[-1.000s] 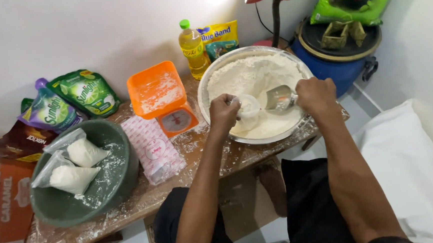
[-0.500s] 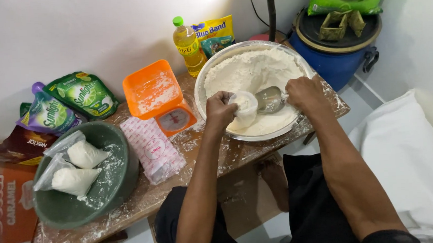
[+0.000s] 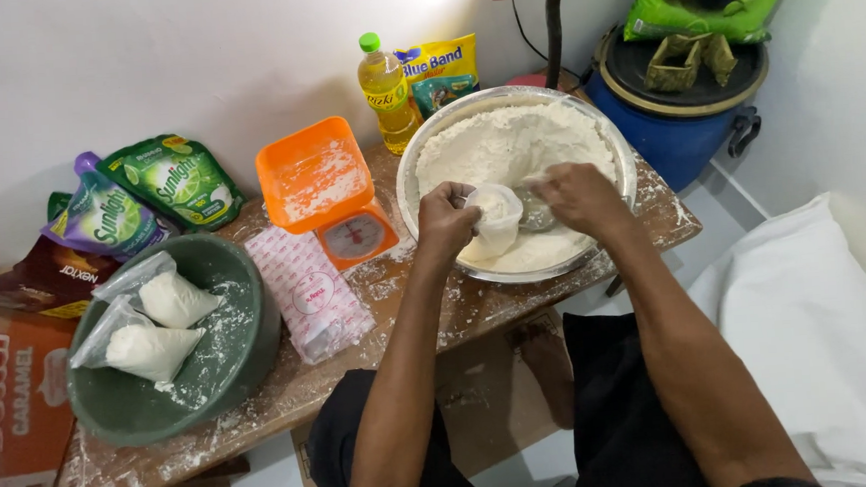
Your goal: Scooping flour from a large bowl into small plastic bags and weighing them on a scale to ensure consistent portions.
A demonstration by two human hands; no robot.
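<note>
The left hand (image 3: 444, 223) grips a small clear bag (image 3: 497, 220), partly full of white flour, over the big metal bowl (image 3: 628, 161). The right hand (image 3: 575, 197) is closed on a metal scoop (image 3: 534, 212) beside it. Left of the bowl, two filled bags (image 3: 153, 326) sit in a green basin (image 3: 250, 365). Lots of flour (image 3: 512, 143) is left.

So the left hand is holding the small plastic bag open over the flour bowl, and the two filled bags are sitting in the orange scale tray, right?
Not quite. The left hand does hold the small plastic bag over the flour bowl, but the two filled bags lie in the green basin, not the orange scale tray. The head view shows it.
</note>
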